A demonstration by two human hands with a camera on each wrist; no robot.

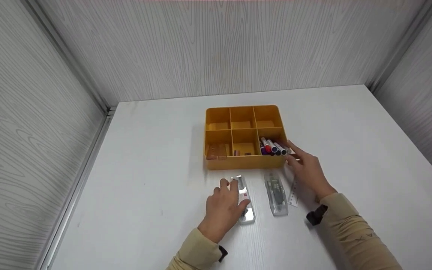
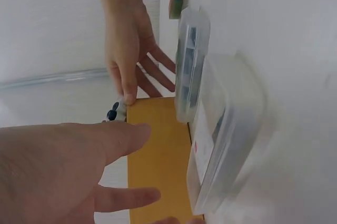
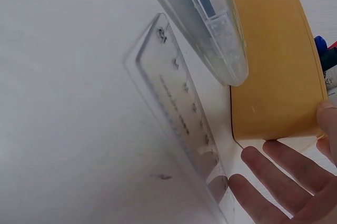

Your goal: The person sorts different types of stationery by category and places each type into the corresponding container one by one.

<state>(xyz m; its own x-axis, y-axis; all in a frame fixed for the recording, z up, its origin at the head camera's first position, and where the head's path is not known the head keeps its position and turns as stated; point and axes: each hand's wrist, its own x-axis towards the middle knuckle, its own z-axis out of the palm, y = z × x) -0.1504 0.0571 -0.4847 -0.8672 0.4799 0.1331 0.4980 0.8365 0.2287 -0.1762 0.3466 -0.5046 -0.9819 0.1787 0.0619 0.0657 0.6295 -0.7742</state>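
Note:
A yellow six-compartment organizer [image 1: 246, 162] sits on the table. At its front right corner is my right hand [image 1: 308, 170], the thumb touching the rim and the other fingers fairly straight beside the corner. My left hand [image 1: 221, 206] is over a clear plastic case [image 1: 249, 216] with a white label, its fingers spread; whether they touch it I cannot tell. Between the hands lies a greyish translucent case [image 1: 277, 197], close to the organizer's front wall. A clear ruler [image 3: 176, 97] lies on the table near the right hand's fingertips. Several markers [image 1: 272, 147] fill the front right compartment.
Thin flat transparent pieces [image 1: 216, 152] stand in the front left compartment. Small purplish blocks [image 1: 242, 153] lie in the front middle one. Pale wood-grain panels [image 1: 216, 48] enclose the white table [image 1: 152, 157] at the back and both sides.

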